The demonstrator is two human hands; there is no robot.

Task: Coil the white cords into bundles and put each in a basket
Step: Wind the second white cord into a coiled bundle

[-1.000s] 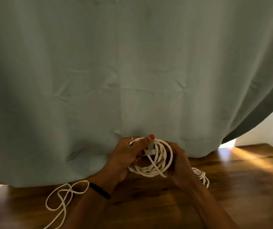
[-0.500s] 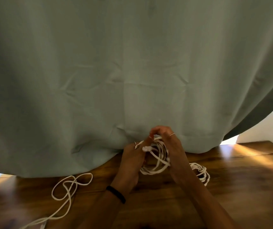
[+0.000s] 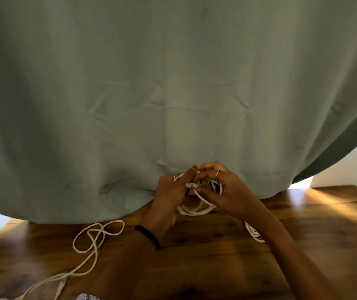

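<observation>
A coiled white cord bundle (image 3: 194, 210) hangs between both hands, just above the wooden floor and in front of the curtain hem. My left hand (image 3: 170, 197) grips its left side, thumb up. My right hand (image 3: 223, 189) closes on the right side and pinches the cord's plug end (image 3: 191, 185) at the coil's middle. A loose white cord (image 3: 96, 239) lies looped on the floor to the left. Another coiled bundle (image 3: 253, 232) lies on the floor, partly hidden under my right forearm. No basket is in view.
A large grey-green curtain (image 3: 173, 94) fills the upper view and hangs to the wooden floor (image 3: 216, 267). White wall (image 3: 350, 167) shows at the right. A white perforated object (image 3: 86, 297) peeks in at the bottom edge.
My right hand came over the top of the coil and now pinches the plug end at its middle. The view tilted down, showing more floor.
</observation>
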